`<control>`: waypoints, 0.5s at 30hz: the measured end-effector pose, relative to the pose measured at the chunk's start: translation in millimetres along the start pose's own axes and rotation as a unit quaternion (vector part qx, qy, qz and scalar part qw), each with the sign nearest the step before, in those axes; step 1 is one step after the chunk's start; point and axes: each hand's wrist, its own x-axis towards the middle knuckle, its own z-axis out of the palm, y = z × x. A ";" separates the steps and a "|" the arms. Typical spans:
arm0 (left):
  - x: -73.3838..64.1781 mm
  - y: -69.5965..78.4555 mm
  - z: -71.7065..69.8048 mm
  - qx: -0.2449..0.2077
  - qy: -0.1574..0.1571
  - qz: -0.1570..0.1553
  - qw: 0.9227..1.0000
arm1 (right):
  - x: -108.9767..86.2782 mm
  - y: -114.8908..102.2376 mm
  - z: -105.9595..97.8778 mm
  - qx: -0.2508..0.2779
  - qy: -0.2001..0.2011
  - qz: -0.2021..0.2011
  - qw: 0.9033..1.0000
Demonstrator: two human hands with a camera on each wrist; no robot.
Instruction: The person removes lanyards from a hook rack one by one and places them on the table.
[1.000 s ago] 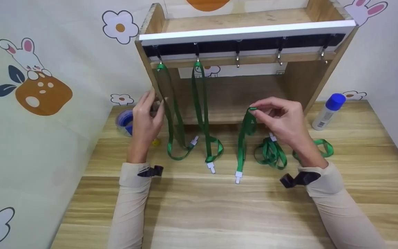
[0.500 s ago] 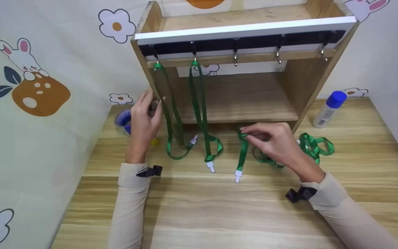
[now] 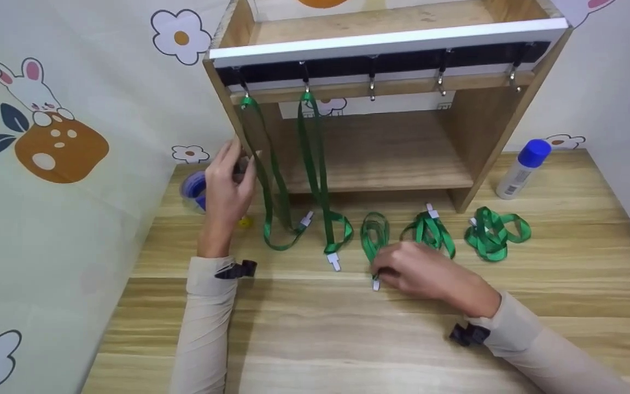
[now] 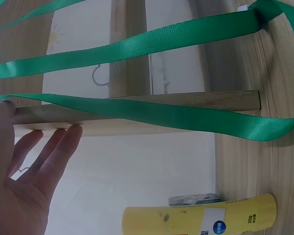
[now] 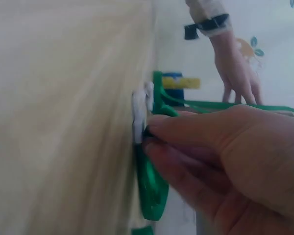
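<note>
My left hand point(image 3: 226, 186) grips the left side panel of a wooden rack point(image 3: 402, 158), thumb on one face and fingers on the other. At the table, my right hand point(image 3: 424, 271) pinches a green lanyard point(image 3: 375, 227) close to its white clip point(image 3: 375, 285); its folded loops lie toward the rack. In the right wrist view, thumb and forefinger meet on the dark green strap beside the clip. Two more lanyards hang from the leftmost hooks, one point(image 3: 271, 164) by my left hand, the other point(image 3: 320, 169) further right, their lower ends reaching the table.
Two bundled lanyards, one point(image 3: 430, 232) beside my right hand and one point(image 3: 495, 235) beyond it, lie on the table. Metal hooks point(image 3: 372, 90) line the rack's front. A blue-capped white bottle point(image 3: 520, 172) stands right; a blue tape roll point(image 3: 192, 189) lies left. Behind the panel shows a yellow cylinder point(image 4: 186, 218).
My right hand has lowered the lanyard's raised loop onto the table, let go of that end and moved toward me to the clip end. My left hand stays on the panel.
</note>
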 end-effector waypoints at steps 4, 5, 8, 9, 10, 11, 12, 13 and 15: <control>0.5 -0.1 -0.3 0.008 -0.004 0.009 1.000 | -0.5 -0.9 2.6 -0.005 -0.008 -0.010 1.000; 0.6 -0.2 -0.1 0.009 -0.004 0.010 1.000 | -0.9 -1.4 2.3 -0.007 -0.010 -0.009 1.000; 0.9 -0.2 0.4 0.001 0.000 0.009 1.000 | -2.1 -3.3 1.5 -0.004 -0.022 -0.003 1.000; 1.0 -0.3 0.6 -0.003 0.002 0.008 1.000 | -2.4 -4.0 1.3 -0.003 -0.028 -0.001 1.000; 1.2 -0.1 0.7 -0.003 0.003 0.010 1.000 | -2.5 -4.6 1.1 0.001 -0.034 0.000 0.999; 1.4 -0.2 0.7 -0.003 0.004 0.012 1.000 | -2.5 -5.0 1.0 0.005 -0.039 0.001 0.999; 1.5 -0.2 0.7 -0.002 0.005 0.014 1.000 | -2.6 -5.3 1.0 0.009 -0.043 0.001 0.999; 1.6 -0.5 0.8 -0.001 0.006 0.017 1.000 | -2.5 -5.5 1.0 0.012 -0.045 0.001 0.999; 1.9 -0.6 0.6 0.003 0.007 0.024 1.000 | -2.4 -5.3 1.1 0.017 -0.048 -0.001 0.999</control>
